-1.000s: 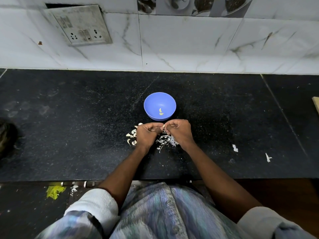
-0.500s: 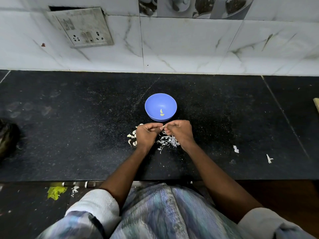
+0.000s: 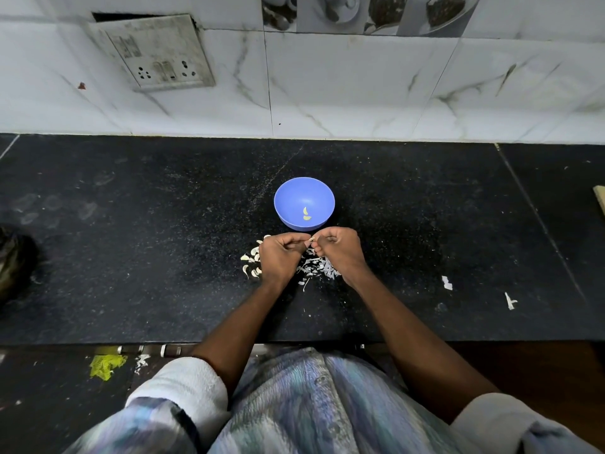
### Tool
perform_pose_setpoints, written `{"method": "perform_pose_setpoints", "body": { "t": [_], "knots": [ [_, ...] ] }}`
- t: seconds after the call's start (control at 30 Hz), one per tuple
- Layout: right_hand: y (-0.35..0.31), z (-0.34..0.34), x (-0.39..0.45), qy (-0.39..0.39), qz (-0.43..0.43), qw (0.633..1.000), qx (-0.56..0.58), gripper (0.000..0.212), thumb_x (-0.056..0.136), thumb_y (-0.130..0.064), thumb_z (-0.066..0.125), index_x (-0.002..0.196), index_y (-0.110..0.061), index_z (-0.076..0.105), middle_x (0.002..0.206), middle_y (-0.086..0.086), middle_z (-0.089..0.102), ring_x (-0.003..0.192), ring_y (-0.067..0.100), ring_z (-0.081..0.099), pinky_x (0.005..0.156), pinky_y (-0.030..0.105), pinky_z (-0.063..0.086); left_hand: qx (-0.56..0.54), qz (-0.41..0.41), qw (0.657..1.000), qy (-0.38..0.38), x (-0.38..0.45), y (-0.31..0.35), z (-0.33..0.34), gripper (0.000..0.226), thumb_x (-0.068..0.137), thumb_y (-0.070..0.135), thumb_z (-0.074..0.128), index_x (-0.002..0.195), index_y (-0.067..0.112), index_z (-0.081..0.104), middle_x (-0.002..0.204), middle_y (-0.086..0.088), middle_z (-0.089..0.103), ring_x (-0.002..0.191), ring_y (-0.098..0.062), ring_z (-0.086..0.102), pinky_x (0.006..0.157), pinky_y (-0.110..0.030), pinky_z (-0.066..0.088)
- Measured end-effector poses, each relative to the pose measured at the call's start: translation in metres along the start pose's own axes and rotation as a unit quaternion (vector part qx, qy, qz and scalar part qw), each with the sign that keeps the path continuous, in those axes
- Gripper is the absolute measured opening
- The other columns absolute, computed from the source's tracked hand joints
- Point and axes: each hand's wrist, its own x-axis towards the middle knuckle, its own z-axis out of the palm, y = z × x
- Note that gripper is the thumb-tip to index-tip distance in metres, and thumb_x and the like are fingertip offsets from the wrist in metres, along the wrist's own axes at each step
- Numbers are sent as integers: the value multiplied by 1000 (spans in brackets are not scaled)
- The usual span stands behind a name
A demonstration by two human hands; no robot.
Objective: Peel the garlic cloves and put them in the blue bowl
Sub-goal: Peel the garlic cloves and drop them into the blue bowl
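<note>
I pinch a small pale garlic clove between the fingertips of both my hands, just in front of the near rim of the round blue plastic bowl. The clove is mostly hidden by my fingers; only a pale tip shows between them, so I cannot tell how much skin is on it. My left hand is curled tight, thumb and forefinger closed on the clove's left end. My right hand is curled the same way, its fingertips closed on the right end. Both hands sit close together, knuckles toward me.

The bowl stands on the black speckled stone counter, about midway between its back and front edges and midway along its length. Two peeled yellowish cloves lie in the bottom of the bowl.

Under and to the left of my left hand lies a small cluster of unpeeled whitish garlic cloves. Below and between my hands is a heap of thin white papery skins. Two white scraps lie well apart to the right, nearer the counter's front edge.

Along the back edge rises a white marbled tile wall, with a grimy switch and socket plate toward its left.
</note>
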Motion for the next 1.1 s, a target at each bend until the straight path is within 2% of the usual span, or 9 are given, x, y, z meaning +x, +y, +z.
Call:
{"method": "perform_pose_setpoints", "body": {
  "t": [0.13,0.4,0.53,0.67,0.8,0.87,1.0,1.1],
  "knots": [
    [-4,-2,-3,-20,3,999,36,16,95,4,59,94,5,75,83,13,79,71,11,71,65,20,56,-1,5,1000,-5,-1,-2,-3,15,87,4,85,100,9,84,90,1,82,84,-20,81,86,-40,65],
    [-2,-3,-2,-9,1,1000,17,16,89,3,64,86,-1,79,80,12,79,74,19,74,73,30,62,43,39,998,-5,-3,1,-5,14,87,4,84,98,12,86,90,6,82,84,-13,80,83,-35,65],
    [-7,-3,-3,12,0,1000,22,15,90,3,66,84,-2,78,75,11,78,69,15,72,66,25,60,104,67,992,7,-2,2,-3,18,87,4,82,100,17,86,91,10,82,81,-3,78,81,-33,65],
    [-8,-3,-3,30,-9,999,-13,19,90,4,65,80,-6,78,72,10,77,62,11,70,62,24,58,162,97,982,18,0,2,-2,19,87,8,83,101,21,86,93,10,82,83,-1,76,79,-31,64],
    [-2,-3,0,38,-32,996,-78,18,84,-7,67,75,-19,77,71,1,76,68,14,73,73,38,64,253,140,957,18,1,4,-2,20,87,14,82,103,25,86,98,10,81,87,-7,77,77,-31,62],
    [-3,-3,0,39,-40,992,-112,15,85,-10,67,77,-19,76,72,-5,76,72,11,74,74,34,63,270,129,954,14,2,4,-2,22,87,19,82,106,29,85,98,11,81,88,-7,77,76,-31,62],
    [-8,-2,-4,15,-45,994,-100,15,91,-6,65,83,-15,75,74,-8,76,69,2,69,70,24,56,232,101,967,-4,5,-2,-2,25,89,19,78,110,32,82,94,16,81,84,-3,76,74,-31,62],
    [-7,-2,-5,9,-29,996,-79,13,91,-9,64,84,-14,74,73,-9,75,67,2,66,67,24,53,105,56,993,-9,4,1,1,17,90,6,80,102,17,85,87,11,81,80,-2,76,75,-27,62]
  ]
}}
